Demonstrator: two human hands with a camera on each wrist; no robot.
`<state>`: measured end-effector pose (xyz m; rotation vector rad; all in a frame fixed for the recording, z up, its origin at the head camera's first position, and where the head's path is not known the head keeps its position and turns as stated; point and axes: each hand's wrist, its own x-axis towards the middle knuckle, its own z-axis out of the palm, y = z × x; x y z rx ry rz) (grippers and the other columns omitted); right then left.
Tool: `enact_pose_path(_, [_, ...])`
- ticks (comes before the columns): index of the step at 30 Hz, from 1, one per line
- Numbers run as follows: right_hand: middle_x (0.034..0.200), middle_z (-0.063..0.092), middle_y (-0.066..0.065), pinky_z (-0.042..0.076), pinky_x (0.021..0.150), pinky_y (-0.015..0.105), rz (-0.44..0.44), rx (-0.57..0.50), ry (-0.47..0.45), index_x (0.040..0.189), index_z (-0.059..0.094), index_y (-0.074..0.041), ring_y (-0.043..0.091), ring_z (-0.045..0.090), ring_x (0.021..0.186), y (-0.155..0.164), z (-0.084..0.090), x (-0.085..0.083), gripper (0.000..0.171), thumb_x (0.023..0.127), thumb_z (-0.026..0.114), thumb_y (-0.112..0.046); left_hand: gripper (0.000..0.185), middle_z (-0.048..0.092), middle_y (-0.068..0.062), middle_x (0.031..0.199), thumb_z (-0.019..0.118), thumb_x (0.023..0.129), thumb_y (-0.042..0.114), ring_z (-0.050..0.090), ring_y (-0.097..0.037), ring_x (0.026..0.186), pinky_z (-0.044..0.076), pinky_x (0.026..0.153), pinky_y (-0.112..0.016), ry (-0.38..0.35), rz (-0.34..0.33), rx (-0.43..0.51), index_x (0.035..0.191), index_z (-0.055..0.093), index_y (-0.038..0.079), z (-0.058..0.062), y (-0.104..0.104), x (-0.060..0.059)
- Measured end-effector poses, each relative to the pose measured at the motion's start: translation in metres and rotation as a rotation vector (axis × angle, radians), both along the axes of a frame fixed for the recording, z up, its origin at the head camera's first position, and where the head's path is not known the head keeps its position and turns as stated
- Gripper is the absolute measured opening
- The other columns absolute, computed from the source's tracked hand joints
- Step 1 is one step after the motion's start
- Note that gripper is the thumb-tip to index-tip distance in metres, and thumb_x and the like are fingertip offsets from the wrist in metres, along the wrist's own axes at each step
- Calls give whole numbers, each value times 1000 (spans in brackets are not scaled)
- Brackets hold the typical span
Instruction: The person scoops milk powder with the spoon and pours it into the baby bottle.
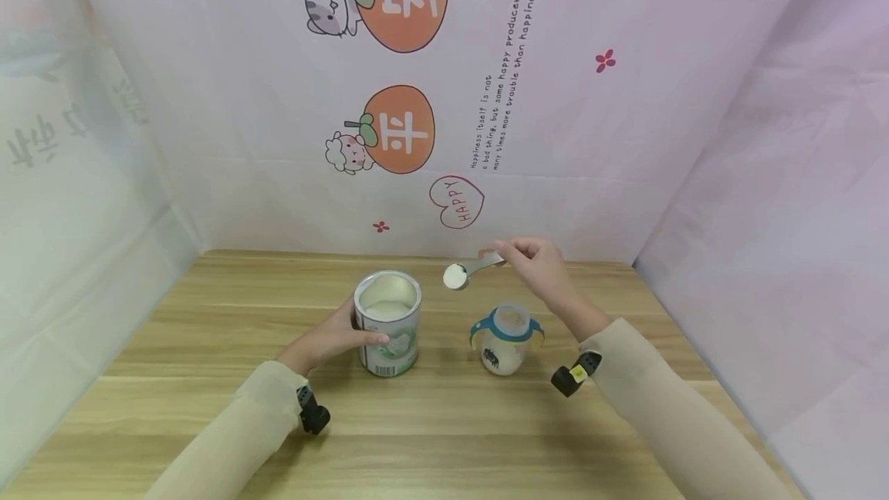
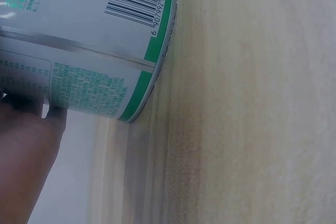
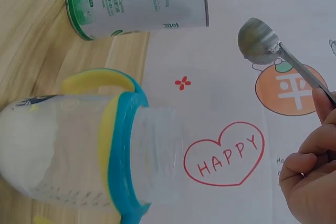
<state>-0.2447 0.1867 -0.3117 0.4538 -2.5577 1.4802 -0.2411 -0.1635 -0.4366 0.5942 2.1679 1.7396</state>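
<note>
An open tin of white powder (image 1: pixel 387 322) with a green and silver label stands on the wooden table (image 1: pixel 444 438); my left hand (image 1: pixel 332 339) grips its side, the tin (image 2: pixel 89 40) filling the left wrist view. My right hand (image 1: pixel 533 261) pinches the handle of a metal spoon (image 1: pixel 467 271) heaped with white powder, held in the air between the tin and a baby bottle (image 1: pixel 505 339). The bottle (image 3: pixel 84 150) has a blue collar, yellow handles, an open neck and white powder inside. In the right wrist view the spoon (image 3: pixel 260 43) hangs above the bottle, fingers (image 3: pixel 315 150) curled on its handle.
A pale printed cloth backdrop (image 1: pixel 444 99) with orange fruit, cartoon animals and a "HAPPY" heart closes the table on the back and both sides. Bare wooden tabletop lies in front of the tin and bottle.
</note>
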Motion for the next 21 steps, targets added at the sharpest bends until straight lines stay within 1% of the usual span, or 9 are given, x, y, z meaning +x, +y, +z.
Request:
enact_pose_path(3, [54,34,-4,25,47,24,-4,3,14,88,71,-4,12,28,51,9,0,3,41,102,57,-40,98,44,-14,147,83,84,25,40,-34,136,27,113,-59,3,-4,3,157,18,22,-1,0,0])
enact_pose_path(6, [55,33,-3,25,49,25,-3,0,21,84,69,-6,13,28,52,18,-1,6,39,102,58,-39,99,44,-13,147,83,84,25,40,-34,136,27,114,-58,0,2,3,158,17,23,-1,0,0])
enact_pose_path(12, [54,31,-3,24,48,25,-16,9,30,80,66,-5,12,26,51,34,-4,10,40,102,58,-38,97,43,-13,148,82,85,25,39,-34,137,25,114,-59,-2,7,-2,158,17,22,-1,0,2])
enact_pose_path(15, [54,30,-3,24,47,26,-23,13,43,80,67,-3,12,26,51,41,-5,12,41,102,59,-37,97,43,-13,148,82,85,26,38,-35,138,24,114,-60,3,13,-7,158,17,22,-1,0,2])
enact_pose_path(17, [54,31,-3,26,48,26,-31,14,46,83,69,-2,12,27,51,45,-6,14,41,102,59,-37,97,42,-14,149,81,86,26,38,-35,138,24,114,-60,7,11,-10,158,17,21,-1,0,2])
enact_pose_path(21, [57,36,-4,33,58,30,-49,20,27,90,72,1,15,33,59,53,-7,18,40,102,60,-36,96,43,-14,149,81,86,27,39,-35,138,25,114,-60,3,8,-14,158,18,21,-1,0,2])
